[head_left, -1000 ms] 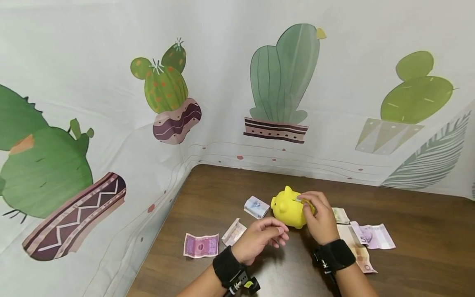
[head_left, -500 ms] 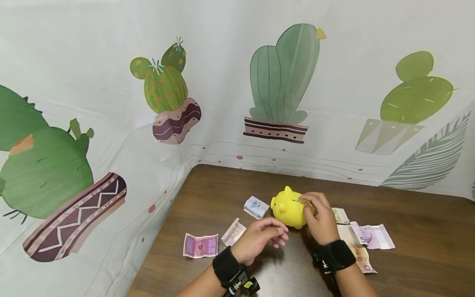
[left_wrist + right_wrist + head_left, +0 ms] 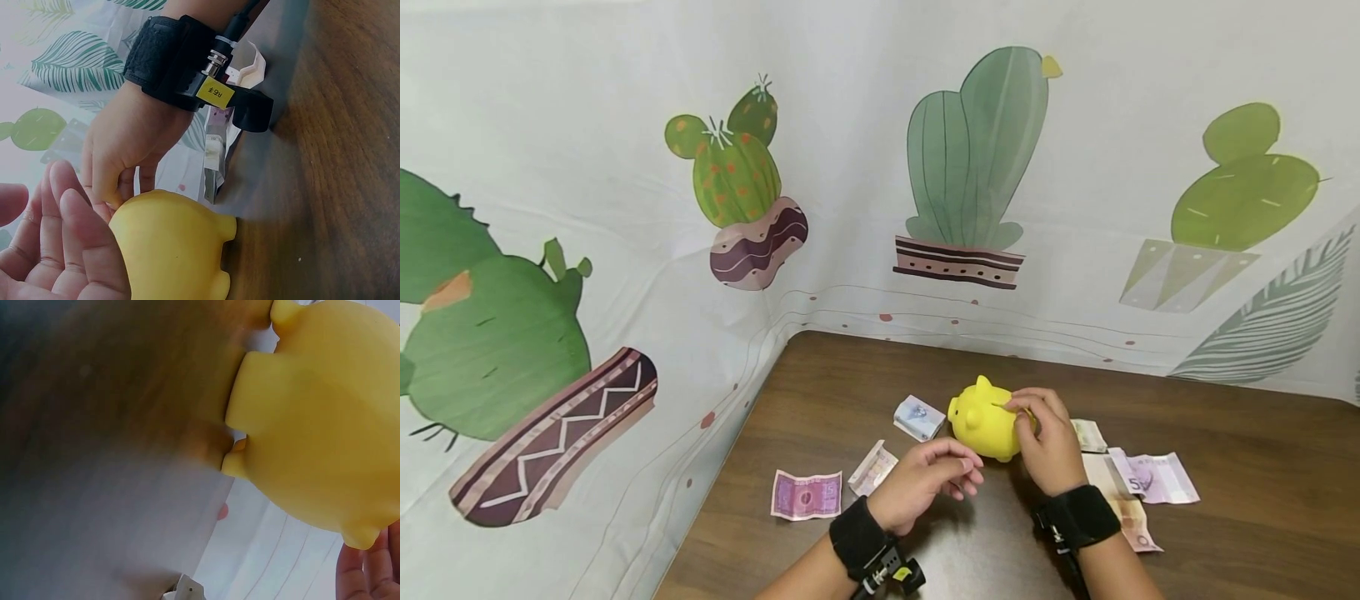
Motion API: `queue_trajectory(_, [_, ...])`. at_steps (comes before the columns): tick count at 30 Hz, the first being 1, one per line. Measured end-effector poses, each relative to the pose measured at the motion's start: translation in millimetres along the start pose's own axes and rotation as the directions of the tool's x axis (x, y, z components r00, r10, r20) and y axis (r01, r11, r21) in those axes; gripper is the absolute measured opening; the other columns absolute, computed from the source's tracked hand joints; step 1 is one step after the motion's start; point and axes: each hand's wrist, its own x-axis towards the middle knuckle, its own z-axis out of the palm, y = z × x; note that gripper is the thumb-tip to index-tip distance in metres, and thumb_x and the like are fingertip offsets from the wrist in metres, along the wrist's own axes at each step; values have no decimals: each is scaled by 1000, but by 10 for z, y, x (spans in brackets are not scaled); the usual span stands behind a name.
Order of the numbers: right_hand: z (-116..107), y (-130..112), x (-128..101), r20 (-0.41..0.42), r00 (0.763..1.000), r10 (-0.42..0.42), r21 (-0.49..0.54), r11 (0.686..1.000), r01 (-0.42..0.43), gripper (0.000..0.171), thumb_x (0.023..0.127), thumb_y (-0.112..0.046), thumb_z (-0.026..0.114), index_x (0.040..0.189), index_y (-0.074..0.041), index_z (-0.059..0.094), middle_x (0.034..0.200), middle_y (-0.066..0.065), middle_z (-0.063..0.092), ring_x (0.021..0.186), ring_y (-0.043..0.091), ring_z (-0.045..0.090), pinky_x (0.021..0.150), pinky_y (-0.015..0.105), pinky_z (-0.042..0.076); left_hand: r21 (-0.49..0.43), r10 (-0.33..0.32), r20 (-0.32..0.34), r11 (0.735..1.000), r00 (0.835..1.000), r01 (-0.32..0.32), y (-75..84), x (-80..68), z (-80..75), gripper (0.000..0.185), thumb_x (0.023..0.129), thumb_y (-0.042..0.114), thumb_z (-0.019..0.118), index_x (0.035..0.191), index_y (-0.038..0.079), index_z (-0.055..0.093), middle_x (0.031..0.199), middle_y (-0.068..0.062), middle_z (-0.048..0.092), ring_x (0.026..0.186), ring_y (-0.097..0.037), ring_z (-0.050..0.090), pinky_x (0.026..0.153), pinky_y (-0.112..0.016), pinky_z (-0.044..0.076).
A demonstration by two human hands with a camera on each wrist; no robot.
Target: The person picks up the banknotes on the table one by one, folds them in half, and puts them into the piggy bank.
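A yellow piggy bank [image 3: 985, 427] stands on the table, its snout pointing left. My right hand [image 3: 1047, 437] reaches over its rear from the right, bent fingertips at the slot on its back and the thumb held apart. No banknote shows above the slot. In the right wrist view, the fingers [image 3: 365, 575] appear beside the tail. My left hand [image 3: 927, 479] hovers in front of the bank, loosely curled and holding nothing; the left wrist view shows its fingers [image 3: 72, 244] overlapping the yellow body.
Left of the bank lie a folded blue note [image 3: 918, 417], a folded pale note [image 3: 873, 470] and a purple note [image 3: 807, 495]. To the right are a greenish note [image 3: 1089, 435], a brownish note [image 3: 1133, 518] and a violet note [image 3: 1165, 478]. A cactus-print cloth [image 3: 850, 167] hangs behind.
The small piece that stuck up at the slot under my right fingertips has sunk out of sight. Both hands have stayed almost in place.
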Motion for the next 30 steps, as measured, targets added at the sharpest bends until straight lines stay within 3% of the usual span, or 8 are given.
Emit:
queue_trajectory(8, [-22,8,22,0,1000,3,-10,1000,-3,15,90,9,58,90,-5,64,110,12,65,100,20,60,89,8,38,4,7,-13,1000,1000,-7,39,7,-56,33,100,13,57,118,-14,59,94,-2,73,79,-7,66,74,-24,54])
queue_trajectory(17, [-64,-54,17,12,1000,13,15,1000,-13,13,94,3,62,104,-3,67,115,11,62,105,13,56,93,13,41,16,56,-83,998,995,-55,108,19,-221,36,102,13,54,123,-17,55,91,5,69,80,-9,66,73,-23,54])
queue_trajectory(22, [-80,-97,20,9,1000,17,19,1000,-17,17,94,1,64,110,-2,67,117,11,62,108,15,56,94,14,42,18,87,-105,996,991,-85,171,16,-293,30,102,11,53,122,-11,57,92,3,69,82,-10,67,75,-25,54])
queue_trajectory(30, [-109,-112,30,-9,1000,17,28,999,-16,17,93,0,65,110,-3,68,115,9,62,106,17,56,92,14,41,27,134,-214,991,968,-131,346,-40,-496,26,100,11,56,119,-6,60,94,1,70,85,-15,67,74,-26,54])
